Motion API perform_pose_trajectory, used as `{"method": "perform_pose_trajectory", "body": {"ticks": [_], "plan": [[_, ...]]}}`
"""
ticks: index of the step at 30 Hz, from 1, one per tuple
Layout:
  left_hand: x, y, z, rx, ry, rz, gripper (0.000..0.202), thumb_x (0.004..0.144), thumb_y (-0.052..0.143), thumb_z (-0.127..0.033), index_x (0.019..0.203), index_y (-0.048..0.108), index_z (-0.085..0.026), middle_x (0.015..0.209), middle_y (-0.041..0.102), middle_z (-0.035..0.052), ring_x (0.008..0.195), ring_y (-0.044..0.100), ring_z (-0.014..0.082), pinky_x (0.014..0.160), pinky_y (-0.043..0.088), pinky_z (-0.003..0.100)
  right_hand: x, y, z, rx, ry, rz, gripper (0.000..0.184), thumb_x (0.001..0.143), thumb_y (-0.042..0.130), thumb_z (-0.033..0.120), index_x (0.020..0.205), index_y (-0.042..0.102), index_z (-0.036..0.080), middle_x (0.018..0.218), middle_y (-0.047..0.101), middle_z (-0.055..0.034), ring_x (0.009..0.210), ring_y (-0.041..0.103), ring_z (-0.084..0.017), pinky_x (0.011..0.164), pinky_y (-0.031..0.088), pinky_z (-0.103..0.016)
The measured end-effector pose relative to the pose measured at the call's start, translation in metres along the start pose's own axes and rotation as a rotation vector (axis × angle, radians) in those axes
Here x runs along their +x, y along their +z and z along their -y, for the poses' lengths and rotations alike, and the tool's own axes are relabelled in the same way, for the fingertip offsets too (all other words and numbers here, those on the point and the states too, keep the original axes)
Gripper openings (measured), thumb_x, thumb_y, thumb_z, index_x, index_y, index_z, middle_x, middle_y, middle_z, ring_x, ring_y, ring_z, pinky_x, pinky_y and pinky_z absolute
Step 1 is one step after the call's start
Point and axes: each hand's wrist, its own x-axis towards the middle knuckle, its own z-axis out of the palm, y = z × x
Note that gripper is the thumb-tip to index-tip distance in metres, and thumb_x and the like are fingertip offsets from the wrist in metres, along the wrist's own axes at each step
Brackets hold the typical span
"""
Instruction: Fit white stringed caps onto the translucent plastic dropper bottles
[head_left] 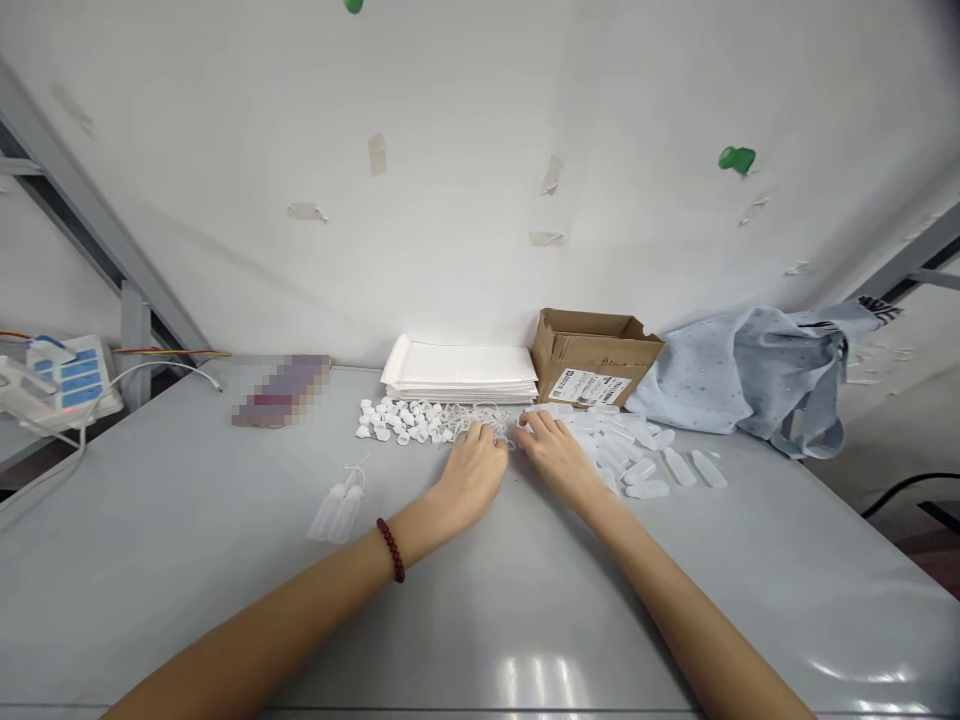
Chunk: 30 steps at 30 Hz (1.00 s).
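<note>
My left hand (pixel 474 468) is closed, its fingers bent down into a pile of thin white cord loops (pixel 489 412). What it grips, if anything, is hidden. Just to the right, my right hand (pixel 556 457) has its fingers curled towards the thumb at the edge of a heap of translucent flat plastic bottles (pixel 616 445); I cannot make out what lies between them. White caps (pixel 405 420) are spread left of the cords. Nearer me on the left lie several bottles with caps and cords fitted (pixel 337 510), side by side.
A stack of white padded envelopes (pixel 461 372) and an open cardboard box (pixel 596 355) stand against the wall. A light blue cloth bag (pixel 739 370) lies at the right. On the left are a blurred-out flat object (pixel 281 390), a power strip (pixel 79 375) and a white cable (pixel 161 365).
</note>
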Motion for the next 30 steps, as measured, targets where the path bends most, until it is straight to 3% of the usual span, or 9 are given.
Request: {"method": "perform_pose_trajectory", "body": {"ticks": [5, 13, 19, 24, 27, 30], "plan": [[0.005, 0.003, -0.005, -0.027, -0.061, 0.004, 0.025, 0.084, 0.039, 0.002, 0.089, 0.060, -0.010, 0.095, 0.058, 0.0159, 0.098, 0.050, 0.0284, 0.080, 0.045, 0.040, 0.003, 0.003, 0.002, 0.051, -0.052, 0.011, 0.024, 0.090, 0.042, 0.003, 0.096, 0.062, 0.014, 0.106, 0.061, -0.0116, 0.095, 0.052, -0.024, 0.077, 0.045, -0.033], [0.006, 0.007, 0.004, -0.263, -0.108, -0.047, 0.022, 0.090, 0.040, -0.009, 0.081, 0.060, -0.012, 0.090, 0.057, 0.0136, 0.097, 0.050, 0.0283, 0.080, 0.045, 0.040, 0.007, 0.004, -0.003, 0.148, -0.027, -0.095, 0.026, 0.088, 0.039, -0.001, 0.086, 0.061, 0.015, 0.088, 0.063, -0.0097, 0.085, 0.055, -0.024, 0.074, 0.047, -0.032], [0.013, 0.007, 0.006, -0.655, -0.253, -0.155, 0.014, 0.086, 0.047, -0.012, 0.080, 0.060, -0.015, 0.093, 0.059, 0.0101, 0.096, 0.051, 0.0248, 0.088, 0.041, 0.040, 0.005, 0.003, -0.006, 0.257, 0.116, -0.301, 0.023, 0.091, 0.041, 0.011, 0.109, 0.054, 0.012, 0.101, 0.061, -0.0147, 0.093, 0.054, -0.026, 0.080, 0.048, -0.038], [0.015, -0.011, 0.022, -1.126, -0.392, -0.166, 0.025, 0.090, 0.043, -0.033, 0.096, 0.059, -0.014, 0.095, 0.063, 0.0091, 0.085, 0.058, 0.0185, 0.071, 0.045, 0.029, -0.004, -0.008, -0.001, 0.533, 0.325, -0.545, 0.025, 0.093, 0.042, 0.025, 0.114, 0.052, 0.016, 0.100, 0.059, -0.0137, 0.094, 0.055, -0.026, 0.082, 0.047, -0.042], [0.007, -0.024, 0.033, -1.354, -0.393, -0.102, 0.029, 0.087, 0.049, -0.041, 0.093, 0.060, -0.014, 0.094, 0.062, 0.0088, 0.084, 0.058, 0.0161, 0.068, 0.042, 0.026, -0.007, -0.018, 0.007, 0.690, 0.409, -0.519, 0.024, 0.093, 0.043, 0.029, 0.109, 0.055, 0.017, 0.097, 0.059, -0.0118, 0.088, 0.057, -0.023, 0.075, 0.050, -0.038], [-0.007, -0.034, 0.039, -1.494, -0.366, -0.011, 0.027, 0.081, 0.059, -0.041, 0.079, 0.061, -0.014, 0.084, 0.060, 0.0056, 0.077, 0.055, 0.0135, 0.066, 0.039, 0.025, -0.009, -0.025, 0.020, 0.807, 0.379, -0.449, 0.021, 0.093, 0.045, 0.027, 0.108, 0.056, 0.017, 0.096, 0.061, -0.0103, 0.083, 0.058, -0.020, 0.073, 0.051, -0.034]]}}
